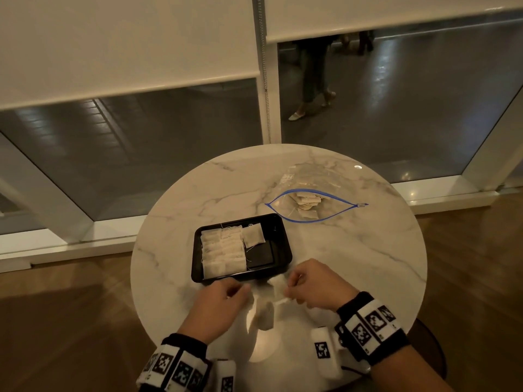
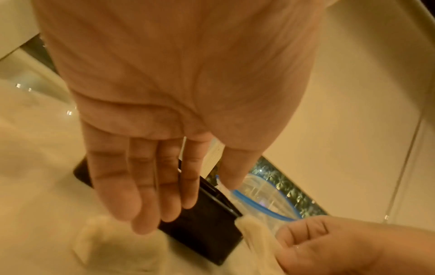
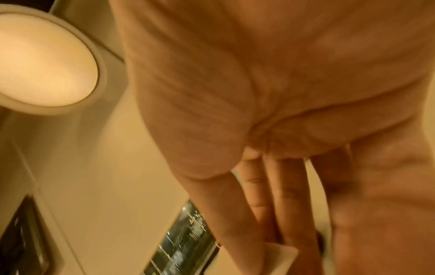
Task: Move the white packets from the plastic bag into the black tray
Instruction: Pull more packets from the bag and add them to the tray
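The black tray sits mid-table with several white packets laid in rows on its left side. Behind it to the right lies the clear plastic bag, its blue zip mouth gaping, with several packets inside. Both hands hover just in front of the tray. My right hand pinches a white packet, which also shows in the left wrist view. Another packet dangles between the hands. My left hand has straight fingers above a blurred packet.
The round marble table has bare surface left and right of the tray. Wooden floor surrounds it. Behind it stand glass panes with white blinds. A person's legs show beyond the glass.
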The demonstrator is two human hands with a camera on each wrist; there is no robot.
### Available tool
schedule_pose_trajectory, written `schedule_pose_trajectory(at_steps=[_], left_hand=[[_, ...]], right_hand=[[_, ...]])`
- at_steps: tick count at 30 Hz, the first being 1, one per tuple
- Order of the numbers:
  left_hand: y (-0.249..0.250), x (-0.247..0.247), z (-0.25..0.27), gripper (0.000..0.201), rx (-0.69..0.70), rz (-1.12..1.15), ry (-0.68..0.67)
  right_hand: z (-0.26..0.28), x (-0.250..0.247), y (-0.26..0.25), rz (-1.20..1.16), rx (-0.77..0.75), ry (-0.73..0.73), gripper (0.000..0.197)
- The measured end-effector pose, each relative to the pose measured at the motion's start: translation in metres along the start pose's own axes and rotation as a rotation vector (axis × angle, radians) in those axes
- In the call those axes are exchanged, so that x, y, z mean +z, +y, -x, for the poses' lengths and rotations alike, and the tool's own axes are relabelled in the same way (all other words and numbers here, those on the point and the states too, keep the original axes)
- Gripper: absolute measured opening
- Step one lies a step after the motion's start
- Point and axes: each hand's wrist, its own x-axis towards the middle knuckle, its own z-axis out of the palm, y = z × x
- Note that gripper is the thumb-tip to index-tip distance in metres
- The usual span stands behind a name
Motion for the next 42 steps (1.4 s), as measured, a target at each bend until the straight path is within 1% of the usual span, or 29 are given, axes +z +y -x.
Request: schedule_pose_trajectory(at_steps=[3, 5, 7, 10, 13, 15, 18, 25, 29, 33, 35, 38, 40, 42], left_hand=[[0.022, 0.004, 0.006, 0.024, -0.004, 0.405, -0.051], [0.034, 0.005, 0.007, 0.023, 0.029, 0.553, -0.072], [0.042, 0.005, 0.007, 0.020, 0.080, 0.609, -0.070], [0.045, 0.004, 0.005, 0.014, 0.116, 0.666, -0.012], [0.042, 0.004, 0.003, 0.009, 0.113, 0.759, 0.044], [0.040, 0.003, 0.002, 0.009, 0.104, 0.814, 0.091], [0.039, 0.002, 0.002, 0.008, 0.124, 0.820, 0.145], [0.033, 0.002, 0.000, 0.008, 0.140, 0.792, 0.211], [0.034, 0.002, -0.001, 0.012, 0.118, 0.830, 0.237], [0.034, 0.003, -0.004, 0.016, 0.104, 0.871, 0.277], [0.035, 0.004, -0.003, 0.016, 0.096, 0.890, 0.286], [0.035, 0.002, -0.002, 0.020, 0.092, 0.912, 0.260], [0.035, 0.000, 0.000, 0.019, 0.121, 0.860, 0.196], [0.036, 0.000, 0.003, 0.016, 0.143, 0.832, 0.173]], right_hand=[[0.013, -0.013, -0.016, -0.279, -0.098, -0.032, 0.014], [0.017, -0.018, -0.024, -0.336, -0.166, -0.039, 0.015], [0.019, -0.019, -0.028, -0.355, -0.217, -0.036, 0.016], [0.018, -0.015, -0.031, -0.430, -0.257, -0.014, 0.020], [0.016, -0.009, -0.035, -0.549, -0.248, 0.054, 0.025], [0.016, -0.006, -0.039, -0.623, -0.224, 0.046, 0.024], [0.018, -0.001, -0.044, -0.622, -0.226, -0.007, 0.021], [0.008, 0.003, -0.049, -0.600, -0.233, 0.114, 0.004], [0.007, 0.005, -0.053, -0.604, -0.276, 0.140, 0.006], [0.009, 0.013, -0.053, -0.601, -0.326, 0.071, 0.023], [0.008, 0.016, -0.052, -0.604, -0.327, 0.106, 0.021], [0.005, 0.016, -0.051, -0.605, -0.318, 0.145, 0.016], [0.004, 0.014, -0.050, -0.609, -0.322, 0.149, 0.019], [0.003, 0.014, -0.049, -0.606, -0.328, 0.164, 0.021]])
